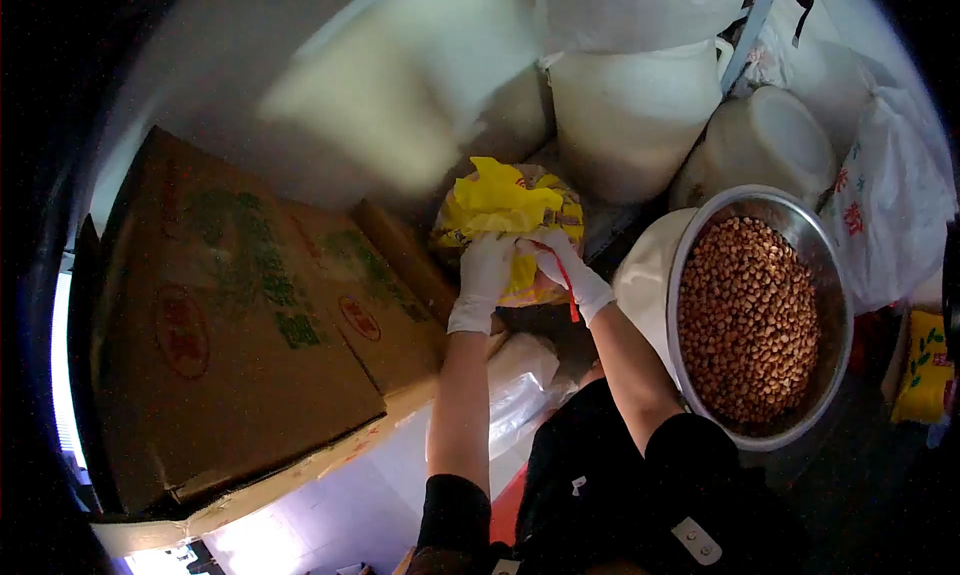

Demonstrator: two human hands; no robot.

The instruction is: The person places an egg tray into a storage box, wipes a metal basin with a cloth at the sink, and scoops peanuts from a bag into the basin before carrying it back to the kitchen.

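Note:
A yellow printed plastic bag [490,190] stands in front of me, its top crumpled and bunched. My left hand [484,270], in a thin white glove, is closed on the near edge of the bag. Close beside it, my right hand [570,273], gloved the same way, pinches the bag's edge too. A narrow red strip [572,297] runs over the right hand's fingers and hangs down its side. The fingertips of both hands are partly hidden against the plastic, and the bag's contents cannot be made out.
Large cardboard boxes [250,355] fill the left. On the right, a metal basin [842,345] full of brown nuts or beans rests by a white bucket [640,275]. Behind stand a big white barrel [635,115] and a white plastic bag [890,205]. Clear plastic [520,385] lies below my arms.

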